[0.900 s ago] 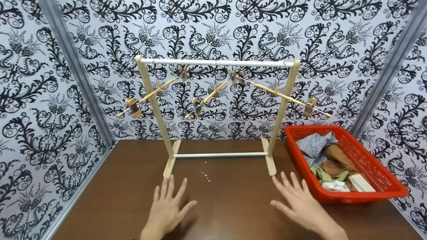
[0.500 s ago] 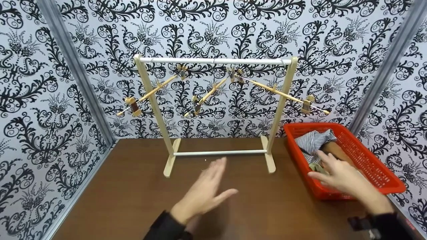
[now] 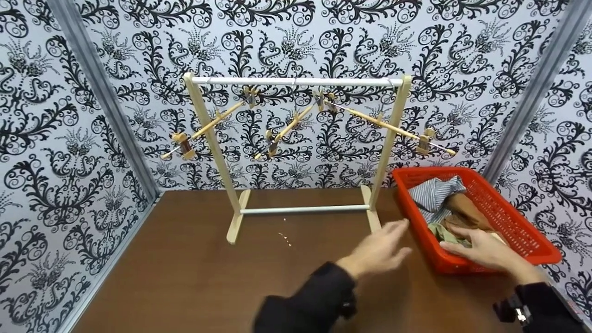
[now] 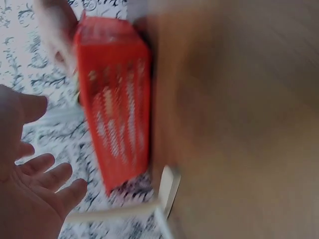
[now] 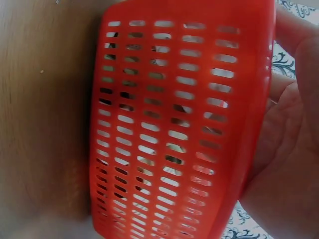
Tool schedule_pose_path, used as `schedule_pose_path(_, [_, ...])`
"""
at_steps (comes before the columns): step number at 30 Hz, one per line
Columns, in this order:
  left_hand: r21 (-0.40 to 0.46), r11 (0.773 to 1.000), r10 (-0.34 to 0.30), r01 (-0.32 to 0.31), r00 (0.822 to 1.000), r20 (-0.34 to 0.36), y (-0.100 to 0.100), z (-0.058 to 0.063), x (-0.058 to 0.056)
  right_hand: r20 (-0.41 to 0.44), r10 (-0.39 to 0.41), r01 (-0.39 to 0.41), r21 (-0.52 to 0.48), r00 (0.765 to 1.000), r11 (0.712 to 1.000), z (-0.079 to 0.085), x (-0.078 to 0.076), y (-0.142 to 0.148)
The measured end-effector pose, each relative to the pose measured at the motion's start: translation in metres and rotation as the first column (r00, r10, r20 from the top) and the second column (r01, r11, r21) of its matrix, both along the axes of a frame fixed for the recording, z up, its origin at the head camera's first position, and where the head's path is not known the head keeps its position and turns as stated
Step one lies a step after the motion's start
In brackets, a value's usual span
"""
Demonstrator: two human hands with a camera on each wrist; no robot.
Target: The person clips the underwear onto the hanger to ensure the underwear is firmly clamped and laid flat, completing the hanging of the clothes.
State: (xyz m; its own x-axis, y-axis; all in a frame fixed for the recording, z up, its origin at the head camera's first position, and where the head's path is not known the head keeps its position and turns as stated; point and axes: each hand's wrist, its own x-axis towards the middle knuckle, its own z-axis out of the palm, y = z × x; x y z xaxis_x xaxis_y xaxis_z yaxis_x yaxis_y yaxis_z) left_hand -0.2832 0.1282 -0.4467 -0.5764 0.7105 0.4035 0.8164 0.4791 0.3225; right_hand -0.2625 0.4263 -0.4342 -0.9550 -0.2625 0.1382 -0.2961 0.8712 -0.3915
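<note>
Green cloth [image 3: 438,232] (in basket [image 3: 417,222]) beside right hand's [image 3: 485,252] fingers [image 3: 464,232]

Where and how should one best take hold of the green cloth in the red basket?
Probably pinch a loose fold of the green cloth from above: it lies crumpled just inside the red basket, whose wall bars a sideways approach.

The red basket [image 3: 502,208], walled all round, opens upward.
</note>
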Motion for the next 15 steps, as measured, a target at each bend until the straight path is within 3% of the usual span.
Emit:
schedule_pose_path(4, [-0.012,1.0,0.012,-0.012,1.0,-0.013,0.037,-0.009,-0.003,0.026,0.036,-0.036,-0.004,0.999,0.999,-0.002,-0.004,0.004])
schedule_pose_path(9, [0.02,0.999,0.046,-0.045,0.995,-0.088,0.062,-0.014,-0.007,0.044,0.043,-0.039,-0.08,0.998,0.996,-0.004,-0.006,0.004])
schedule_pose_path(15, [0.038,0.995,0.088,-0.087,0.996,-0.034,0.075,-0.017,-0.007,-0.133,-0.03,0.014,-0.124,0.991,0.992,-0.006,0.0,0.004])
